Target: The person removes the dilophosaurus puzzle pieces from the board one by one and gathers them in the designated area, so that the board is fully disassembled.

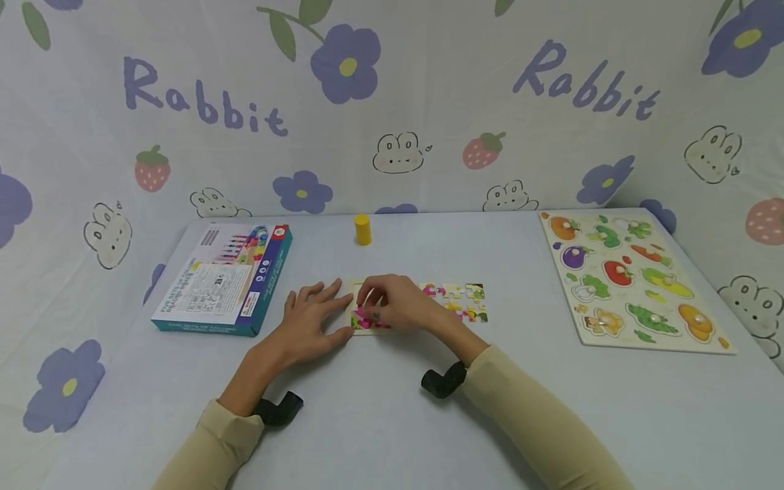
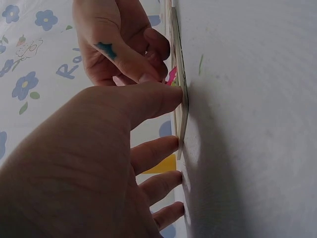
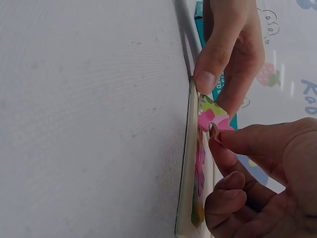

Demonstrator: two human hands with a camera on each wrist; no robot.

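Observation:
My right hand pinches a pink and green jigsaw puzzle piece between thumb and index finger, its other fingers curled in. The piece is tilted up at the left end of a thin puzzle board. My left hand lies to the left with fingers spread, its thumb and index fingertip at the board's edge in the left wrist view. Part of the board and its pink pieces is hidden beneath my right hand in the head view. Several more jigsaw pieces lie in rows just right of that hand.
At the left lies a teal and white box. A yellow cylinder stands behind the board. On the right is a wooden vegetable puzzle board with knobbed pieces. A patterned cloth hangs at the back of the table.

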